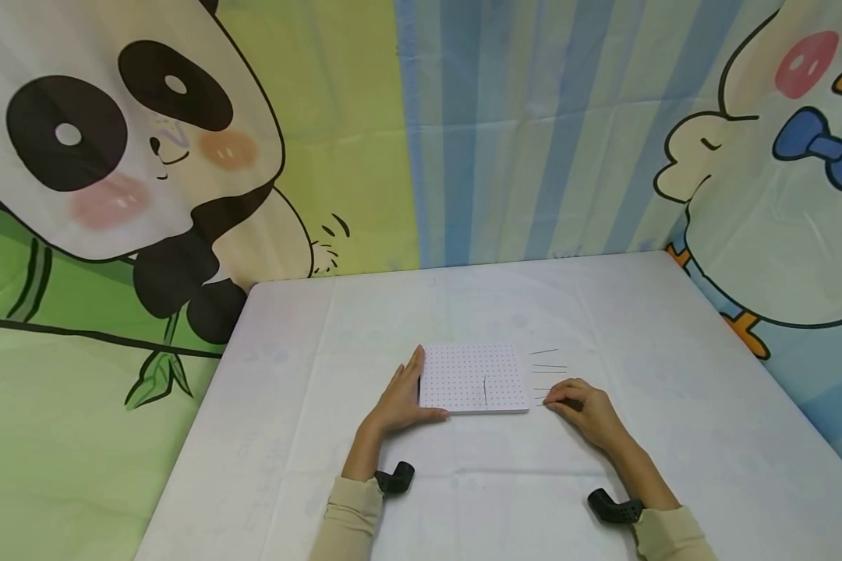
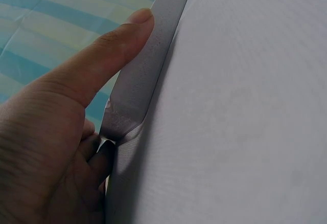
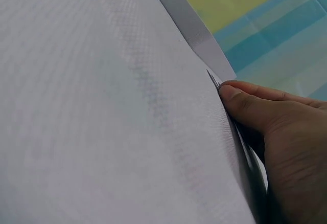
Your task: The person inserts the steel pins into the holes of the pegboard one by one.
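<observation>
A white board point(image 1: 463, 362) with a grid of small dark dots lies flat on the table. My left hand point(image 1: 400, 400) rests at its near left corner, fingers straight along the left side and thumb along the near edge. One thin dark stick point(image 1: 485, 389) shows on the board's right part; whether it lies or stands there I cannot tell. To the right of the board, several similar thin sticks point(image 1: 550, 366) lie in a loose column. At the nearest of them, my right hand point(image 1: 589, 413) pinches a thin stick between thumb and forefinger, its tip showing in the right wrist view.
The table point(image 1: 323, 358) has a white cloth with faint creases. Behind it hangs a printed curtain point(image 1: 505, 132) with cartoon animals and stripes. Black wrist mounts point(image 1: 396, 478) sit on both forearms.
</observation>
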`<state>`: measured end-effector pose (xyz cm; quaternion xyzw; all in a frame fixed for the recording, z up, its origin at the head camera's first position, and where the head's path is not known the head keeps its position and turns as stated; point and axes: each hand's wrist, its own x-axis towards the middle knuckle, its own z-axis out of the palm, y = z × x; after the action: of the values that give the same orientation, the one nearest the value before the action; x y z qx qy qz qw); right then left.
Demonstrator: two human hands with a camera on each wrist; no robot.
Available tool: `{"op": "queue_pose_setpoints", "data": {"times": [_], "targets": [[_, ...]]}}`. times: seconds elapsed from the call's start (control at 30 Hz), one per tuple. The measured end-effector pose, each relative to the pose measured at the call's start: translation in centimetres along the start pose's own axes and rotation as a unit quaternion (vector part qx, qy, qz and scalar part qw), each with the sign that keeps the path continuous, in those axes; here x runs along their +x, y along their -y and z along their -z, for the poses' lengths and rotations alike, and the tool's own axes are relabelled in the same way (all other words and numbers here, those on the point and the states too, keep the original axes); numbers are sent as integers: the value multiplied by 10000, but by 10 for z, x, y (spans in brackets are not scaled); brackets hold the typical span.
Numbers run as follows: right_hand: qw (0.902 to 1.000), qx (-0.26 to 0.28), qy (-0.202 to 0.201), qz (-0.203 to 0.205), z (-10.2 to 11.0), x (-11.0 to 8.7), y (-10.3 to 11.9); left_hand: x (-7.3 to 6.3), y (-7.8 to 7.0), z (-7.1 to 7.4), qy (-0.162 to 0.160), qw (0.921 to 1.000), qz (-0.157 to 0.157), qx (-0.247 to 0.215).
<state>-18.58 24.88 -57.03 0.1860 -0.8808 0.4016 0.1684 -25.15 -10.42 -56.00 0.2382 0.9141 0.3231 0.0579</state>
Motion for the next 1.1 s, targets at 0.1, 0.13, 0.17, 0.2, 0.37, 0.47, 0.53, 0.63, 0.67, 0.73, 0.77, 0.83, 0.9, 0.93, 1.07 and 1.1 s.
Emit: {"op": "queue_pose_setpoints", "data": {"times": [0.1,0.13,0.17,0.2,0.37,0.47,0.53,0.63,0.67,0.73,0.77,0.83,0.9,0.93,1.07,1.1], "targets": [[9999,21,-19,107,-1,1,1,0,0,1,-14,10000,14,13],[9999,30,-27,152,-1,2,0,-1,0,1,-25,10000,5,16],[9998,33,-37,176,-1,2,1,-1,0,1,-24,10000,6,25],[9998,31,-54,173,0,2,1,-1,0,2,-35,10000,-9,24],[9991,329,-175,-190,3,4,6,-1,-1,3,-29,10000,-43,33],[9959,716,-308,-449,4,7,11,-2,-2,3,-27,10000,-53,15],[9930,970,-432,-509,3,12,16,-2,-3,4,-26,10000,-57,10],[9871,1405,-647,-414,1,24,34,-2,-3,3,4,10000,-56,44],[9843,1545,-756,-394,0,29,42,-1,-3,3,27,10000,-44,55],[9777,1837,-939,-382,-3,38,56,-1,-4,3,66,10000,-31,55],[9736,1974,-1067,-415,-6,43,63,-1,-4,4,87,9999,-20,62],[9662,2155,-1306,-538,-13,51,73,-1,-5,4,80,10000,-25,47],[9586,2348,-1497,-592,-21,58,81,-2,-5,4,83,10000,-10,47],[9551,2422,-1588,-619,-25,60,83,-2,-5,4,78,10000,-17,52],[9477,2647,-1695,-554,-45,66,88,-2,-4,4,55,10000,-30,12],[9468,2690,-1687,-523,-50,66,87,-2,-4,4,50,10000,-45,-3]]}}
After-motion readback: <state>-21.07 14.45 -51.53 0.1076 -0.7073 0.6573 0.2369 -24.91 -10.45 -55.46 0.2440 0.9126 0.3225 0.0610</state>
